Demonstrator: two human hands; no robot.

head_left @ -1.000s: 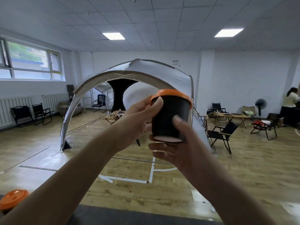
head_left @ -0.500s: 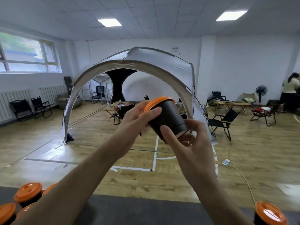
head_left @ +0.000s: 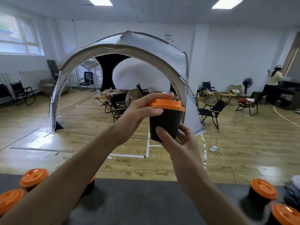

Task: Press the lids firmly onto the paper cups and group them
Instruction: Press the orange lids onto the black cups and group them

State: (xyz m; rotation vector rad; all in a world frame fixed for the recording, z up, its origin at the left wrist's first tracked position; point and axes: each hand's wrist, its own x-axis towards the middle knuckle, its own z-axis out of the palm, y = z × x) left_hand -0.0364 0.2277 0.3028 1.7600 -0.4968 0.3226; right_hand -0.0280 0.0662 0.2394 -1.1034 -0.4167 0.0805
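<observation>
Large indoor hall: wooden floor [head_left: 243, 143], white walls, panel lights overhead. Grey dome tent [head_left: 146, 49] with an arched opening stands mid-room, folding chairs [head_left: 117, 101] and low tables in and around it. Standing fan [head_left: 247, 82] near the far right wall, with a person [head_left: 274, 80] beside it, back turned. White power strip [head_left: 213, 148] lies on the floor, its cable trailing toward the viewer.

Dark grey table [head_left: 146, 202] runs across the bottom of the view.

Black cup [head_left: 164, 122] is held in the air beyond the table's far edge, between both hands, roughly upright with a slight lean. Orange lid [head_left: 167, 105] sits on its mouth; cannot tell if it is fully seated.

Left hand [head_left: 139, 114]: fingers laid across the lid's top, thumb tucked just under the lid's rim, so the lid is pinched between them.

Right hand [head_left: 180, 143]: thumb pressed up the cup's near wall, fingers curled round the far side low down, gripping the cup's lower part.

Table, left end: far left cup [head_left: 33, 177] and near left cup [head_left: 9, 200], both lidded, close together. A third cup [head_left: 89, 186] shows only partly behind the left forearm.

Table, right end: far right cup [head_left: 263, 191] and near right cup [head_left: 285, 215], both lidded, just beside each other. Blurred grey bundle [head_left: 292, 189] at the right edge; cannot tell what it is.
</observation>
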